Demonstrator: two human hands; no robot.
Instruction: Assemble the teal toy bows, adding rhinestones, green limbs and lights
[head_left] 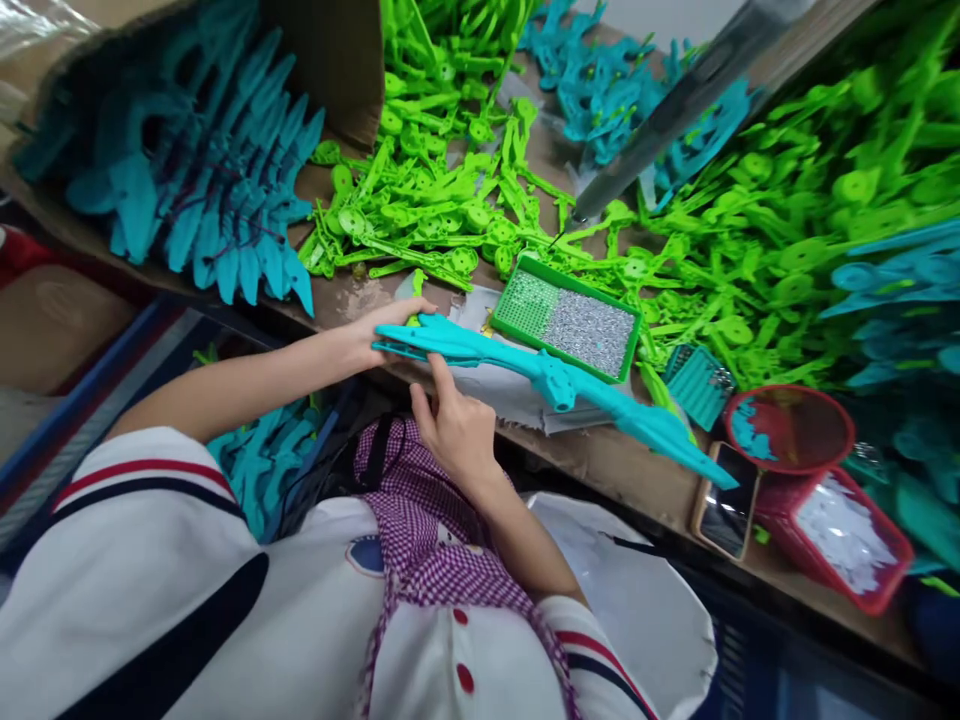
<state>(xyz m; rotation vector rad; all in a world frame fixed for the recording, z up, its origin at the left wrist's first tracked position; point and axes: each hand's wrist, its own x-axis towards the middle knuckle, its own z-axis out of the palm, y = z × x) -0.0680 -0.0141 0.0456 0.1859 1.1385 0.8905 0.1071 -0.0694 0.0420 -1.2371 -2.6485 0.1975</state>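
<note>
A long teal plastic toy piece (555, 380) lies across the front of the workbench (600, 455). My left hand (379, 335) grips its left end, fingers wrapped over it. My right hand (454, 425) holds it from below near the middle-left, with the index finger raised against its underside. Just behind the piece sits a green tray (566, 325) of small silvery screws. Under the piece lies grey paper.
Heaps of bright green plastic parts (450, 200) cover the bench, with teal parts (615, 90) farther back. A cardboard box of teal parts (195, 170) stands at left. At right sit a phone (724, 500), a red bowl (791, 425) and a red basket (840, 530).
</note>
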